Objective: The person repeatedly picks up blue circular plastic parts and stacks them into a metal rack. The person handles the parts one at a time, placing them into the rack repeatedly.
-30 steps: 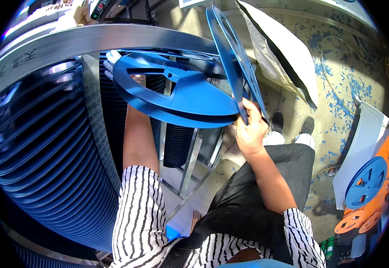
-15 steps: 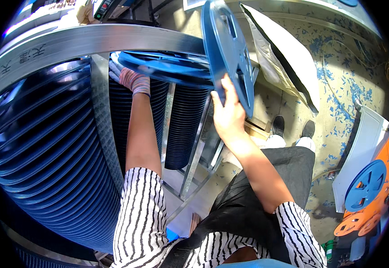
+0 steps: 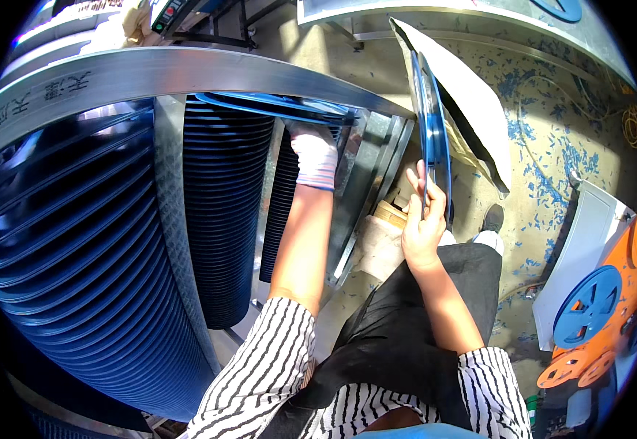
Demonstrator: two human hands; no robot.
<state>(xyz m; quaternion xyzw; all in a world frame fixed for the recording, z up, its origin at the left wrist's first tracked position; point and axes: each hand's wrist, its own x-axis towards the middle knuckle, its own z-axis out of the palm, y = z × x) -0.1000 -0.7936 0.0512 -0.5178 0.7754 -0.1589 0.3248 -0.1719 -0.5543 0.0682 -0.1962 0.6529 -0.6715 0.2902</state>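
A blue plastic reel is in my bare right hand, held upright and seen nearly edge-on. The fingers and thumb close on its near rim, to the right of the metal rack. Inside the rack, blue reels lie across the top of a dark blue stack of reels, close to the rack's far rail. My left hand, in a pale glove with a striped cuff, reaches to the right end of those reels. Its fingers are hidden by them and by shadow.
A large stack of ribbed blue reels fills the rack's left side. Beyond the held reel leans a white sack-like sheet. Blue scraps litter the floor. At the right are a grey-white panel, orange reels and another blue reel.
My left hand has moved right, from the left end of the lying reels to their right end. My right hand has carried its reel rightward, out past the rack, turning it edge-on.
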